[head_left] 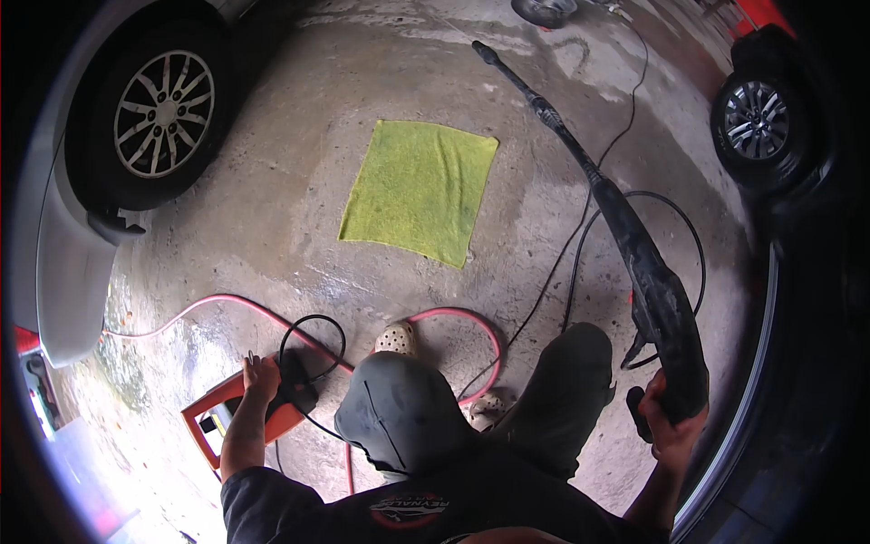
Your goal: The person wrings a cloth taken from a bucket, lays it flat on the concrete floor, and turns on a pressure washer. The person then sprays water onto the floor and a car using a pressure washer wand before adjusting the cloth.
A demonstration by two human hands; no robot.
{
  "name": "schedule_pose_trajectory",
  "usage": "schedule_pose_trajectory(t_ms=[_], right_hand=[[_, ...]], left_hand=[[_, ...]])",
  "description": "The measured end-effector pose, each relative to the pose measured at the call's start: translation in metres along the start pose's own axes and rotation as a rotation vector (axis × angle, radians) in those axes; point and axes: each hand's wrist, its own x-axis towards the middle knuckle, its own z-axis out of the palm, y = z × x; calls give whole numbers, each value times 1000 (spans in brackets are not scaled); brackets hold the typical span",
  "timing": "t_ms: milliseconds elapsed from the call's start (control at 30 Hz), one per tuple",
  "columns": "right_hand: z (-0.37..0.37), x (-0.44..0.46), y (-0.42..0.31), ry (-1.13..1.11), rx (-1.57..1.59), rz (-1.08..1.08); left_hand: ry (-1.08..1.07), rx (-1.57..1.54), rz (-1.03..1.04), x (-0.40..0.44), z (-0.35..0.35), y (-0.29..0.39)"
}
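My right hand (672,424) is wrapped around the rear grip of a long black pressure washer gun (645,249). Its lance slants up and left, ending in a nozzle (485,52) above the wet floor, with a faint thin streak beyond the tip. Down at the left, my left hand (261,376) is closed at the upper edge of an orange and black machine (288,419), probably the pressure washer unit. What its fingers grip is too small to make out. A yellow-green cloth (421,190) lies spread on the concrete in front of my knees.
A red hose (258,308) and black hose (702,263) curl over the floor around my feet. On the left stands a silver vehicle with a large wheel (165,113); on the right is a dark vehicle's wheel (757,121). A dark rounded object (544,11) sits at the far edge.
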Motion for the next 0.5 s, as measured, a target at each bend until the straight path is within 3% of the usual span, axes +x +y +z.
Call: schedule_pose_trajectory(t_ms=[267,367,433,500], right_hand=[[-6,-5,-3,-4,12,17],[-20,-15,-9,26,61,68],[-39,-19,-31,-4,52,74],[-64,-25,-62,-49,91,116]], left_hand=[[146,6,26,1,12,-1],[-62,-38,80,-15,-47,2],[55,-153,92,-35,-72,8],[333,-272,109,-76,-112,13]])
